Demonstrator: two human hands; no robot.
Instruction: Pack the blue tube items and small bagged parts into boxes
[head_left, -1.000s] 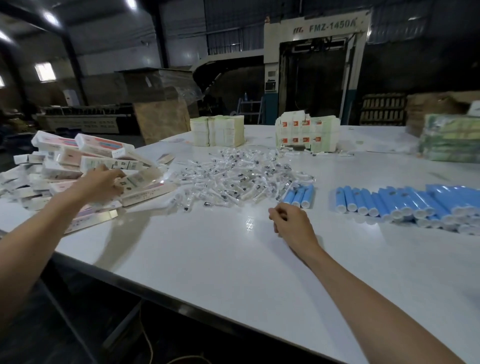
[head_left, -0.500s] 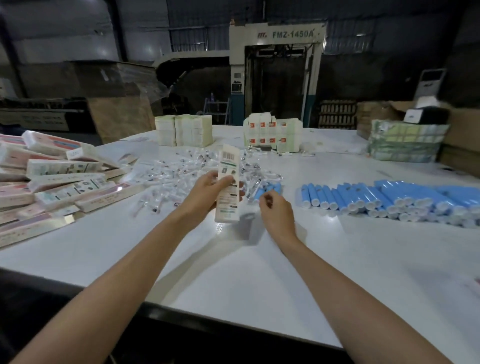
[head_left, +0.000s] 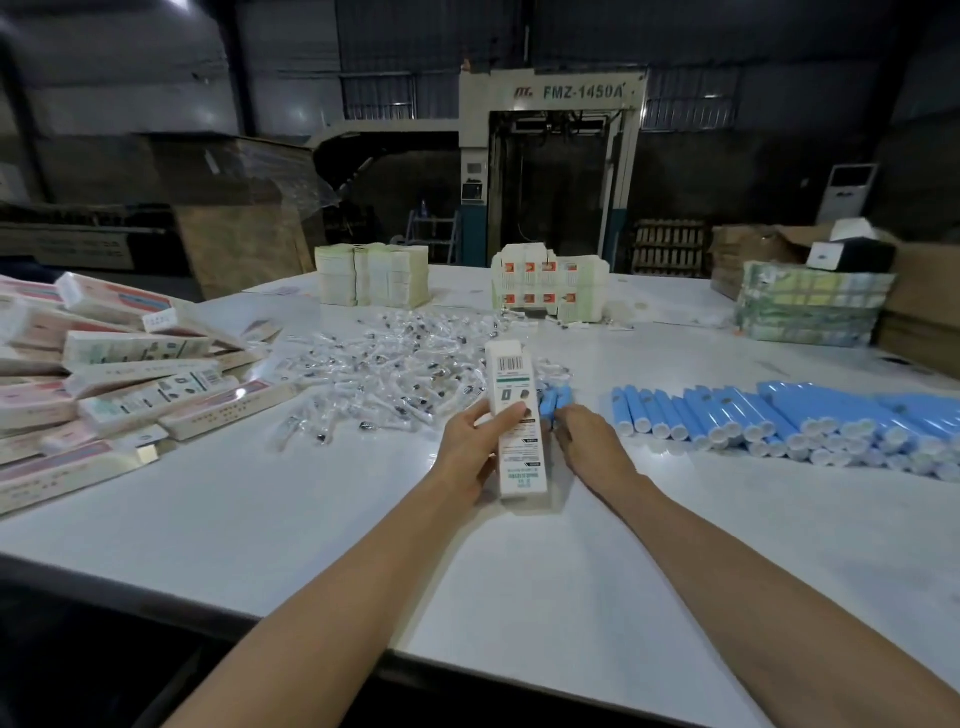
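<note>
Dim hall, glare on white table (head_left: 311, 519), edges bowed, soft blur.

The tabletop (head_left: 260, 525) is white, smooth and a bit shiny. The box (head_left: 517, 415) looks like printed card. The blue tubes (head_left: 753, 415) look like smooth, shiny plastic.

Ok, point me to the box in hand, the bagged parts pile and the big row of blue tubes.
box (head_left: 517, 415), head view, printed front face.
bagged parts pile (head_left: 384, 374), head view, pile's middle.
blue tubes (head_left: 779, 415), head view, mid-row tube body.
</note>
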